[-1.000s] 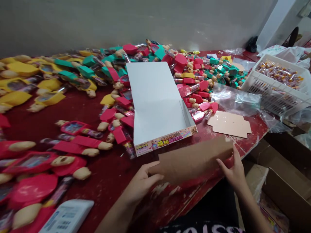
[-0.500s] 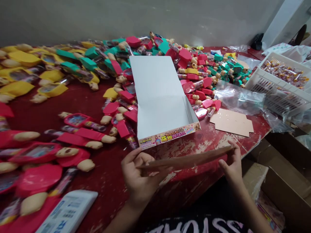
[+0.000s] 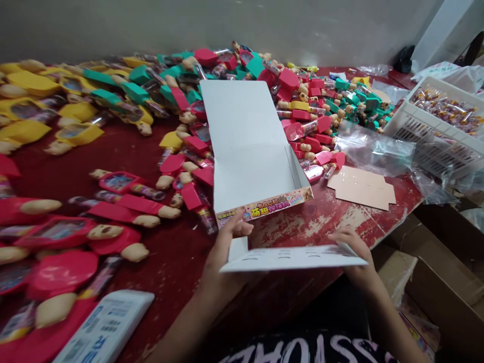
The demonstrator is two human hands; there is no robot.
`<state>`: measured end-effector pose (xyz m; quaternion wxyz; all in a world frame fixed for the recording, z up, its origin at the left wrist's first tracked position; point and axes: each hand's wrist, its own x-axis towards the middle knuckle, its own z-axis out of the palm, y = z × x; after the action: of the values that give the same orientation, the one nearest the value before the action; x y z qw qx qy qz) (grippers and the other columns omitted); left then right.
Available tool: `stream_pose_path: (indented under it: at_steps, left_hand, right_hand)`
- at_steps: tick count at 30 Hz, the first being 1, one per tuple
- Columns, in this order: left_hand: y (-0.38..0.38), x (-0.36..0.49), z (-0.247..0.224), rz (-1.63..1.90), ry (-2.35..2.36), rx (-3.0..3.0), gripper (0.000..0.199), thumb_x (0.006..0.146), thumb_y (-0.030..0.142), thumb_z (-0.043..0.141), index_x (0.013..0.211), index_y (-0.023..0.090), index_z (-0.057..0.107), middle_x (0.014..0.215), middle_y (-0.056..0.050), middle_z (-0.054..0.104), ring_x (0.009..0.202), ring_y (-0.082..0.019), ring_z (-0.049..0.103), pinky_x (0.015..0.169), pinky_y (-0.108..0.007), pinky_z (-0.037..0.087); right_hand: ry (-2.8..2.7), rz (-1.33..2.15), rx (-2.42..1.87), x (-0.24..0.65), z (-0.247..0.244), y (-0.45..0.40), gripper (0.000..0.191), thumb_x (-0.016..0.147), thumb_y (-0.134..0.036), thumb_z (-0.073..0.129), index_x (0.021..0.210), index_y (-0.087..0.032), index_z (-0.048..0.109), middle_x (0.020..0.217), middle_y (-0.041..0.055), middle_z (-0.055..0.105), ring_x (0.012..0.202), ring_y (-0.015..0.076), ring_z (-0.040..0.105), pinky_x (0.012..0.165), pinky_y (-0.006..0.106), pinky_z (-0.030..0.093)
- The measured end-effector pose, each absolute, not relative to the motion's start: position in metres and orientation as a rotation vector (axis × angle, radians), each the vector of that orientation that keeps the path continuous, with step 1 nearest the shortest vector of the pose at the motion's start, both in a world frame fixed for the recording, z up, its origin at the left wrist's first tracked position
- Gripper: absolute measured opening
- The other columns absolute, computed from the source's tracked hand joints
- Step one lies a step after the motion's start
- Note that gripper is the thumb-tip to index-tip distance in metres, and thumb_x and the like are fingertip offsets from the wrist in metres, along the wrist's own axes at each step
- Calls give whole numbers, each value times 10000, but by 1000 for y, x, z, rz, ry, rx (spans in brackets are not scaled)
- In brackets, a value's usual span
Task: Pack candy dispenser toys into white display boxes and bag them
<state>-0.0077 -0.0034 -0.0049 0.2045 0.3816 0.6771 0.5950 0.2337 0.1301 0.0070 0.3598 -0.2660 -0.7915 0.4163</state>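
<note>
Between my two hands is a white cardboard insert (image 3: 291, 258) with small slits and folded end flaps. My left hand (image 3: 223, 252) grips its left end, the thumb and fingers near the upright flap. At the right end my right hand (image 3: 353, 254) holds the other flap, its fingers partly hidden behind the card. Just beyond stands an open display box (image 3: 249, 176), white inside, with a printed front strip and its lid raised at the back. A flat brown cardboard piece (image 3: 361, 186) lies right of the box.
Piles of red toys (image 3: 121, 181), yellow toys (image 3: 36, 85) and green toys (image 3: 139, 93) cover the left and back of the red table (image 3: 174, 272). A white basket (image 3: 434, 136) of small wrapped tubes is at right, near plastic bags (image 3: 378, 146). Cardboard boxes (image 3: 442, 282) stand below the table edge.
The card in my hands has tipped from its brown side to its white side, and its end flaps are now bent up. My hands have drawn slightly closer together.
</note>
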Motion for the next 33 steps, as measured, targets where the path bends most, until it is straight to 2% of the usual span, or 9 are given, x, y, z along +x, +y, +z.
stream_pose_path:
  at_steps: [2, 4, 6, 9, 14, 21, 27, 30, 33]
  left_hand:
    - [-9, -6, -12, 1817, 1857, 1276, 902, 599, 642, 752, 1330, 231, 421, 1126, -116, 584, 1018, -302, 584, 943, -436, 476]
    - [-15, -4, -20, 1829, 1706, 1572, 924, 554, 695, 743, 1292, 221, 454, 1152, -126, 575, 1066, -330, 561, 1064, -495, 373]
    - [-19, -1, -29, 1739, 1560, 1767, 761, 658, 727, 624, 1208, 212, 515, 1046, -108, 597, 1027, -313, 572, 1098, -519, 316]
    - [-23, 6, -40, 1598, 1476, 1801, 478, 832, 629, 424, 1028, 215, 560, 853, -72, 578, 908, -263, 578, 1024, -515, 375]
    - [-29, 24, -46, 1654, 1547, 1692, 375, 819, 564, 404, 732, 209, 486, 674, -24, 444, 681, -208, 479, 918, -514, 396]
    - [-22, 22, -52, 1633, 1496, 1659, 400, 861, 561, 410, 701, 199, 468, 623, -3, 447, 596, -174, 460, 830, -438, 414]
    - [-3, 16, -42, 1554, 1663, 1135, 592, 869, 647, 392, 509, 183, 465, 517, -27, 442, 528, -163, 441, 593, -314, 413]
    - [5, 20, -37, 1545, 1797, 928, 491, 861, 596, 469, 697, 161, 628, 657, -46, 567, 605, -167, 500, 565, -273, 391]
    - [10, 25, -41, 1660, 1870, 729, 458, 787, 565, 586, 1024, 179, 655, 810, -40, 607, 716, -171, 537, 656, -261, 426]
  right_hand:
    - [-2200, 903, -552, 240, 5, 135, 329, 880, -349, 592, 1200, -282, 632, 1145, 87, 660, 1119, 230, 605, 980, 404, 488]
    - [-2277, 915, -506, 246, -1, 136, 437, 900, -352, 559, 1330, -288, 518, 1294, 105, 592, 1271, 243, 509, 1081, 449, 403]
    - [-2285, 1001, -499, 252, -8, 134, 590, 862, -485, 585, 1382, -245, 445, 1359, 144, 536, 1319, 275, 457, 1103, 481, 370]
    - [-2259, 1110, -474, 257, -22, 127, 807, 726, -734, 579, 1315, -188, 500, 1363, 192, 518, 1325, 340, 434, 1111, 546, 317]
    - [-2149, 1165, -423, 258, -38, 122, 700, 709, -744, 579, 1143, -197, 620, 1204, 159, 624, 1256, 345, 505, 1113, 557, 284]
    - [-2083, 1324, -481, 249, -36, 122, 508, 765, -657, 582, 956, -198, 686, 973, 115, 683, 1008, 278, 634, 983, 448, 445]
    - [-1944, 1452, -845, 231, -23, 124, 494, 851, -596, 512, 667, -171, 684, 728, 85, 695, 756, 231, 658, 800, 372, 524]
    - [-1797, 1412, -1213, 219, -21, 123, 497, 818, -593, 538, 667, -149, 702, 689, 93, 693, 673, 232, 648, 640, 327, 522]
    - [-1669, 1367, -1319, 210, -23, 122, 482, 753, -581, 605, 913, -144, 731, 796, 101, 714, 737, 241, 660, 675, 339, 531]
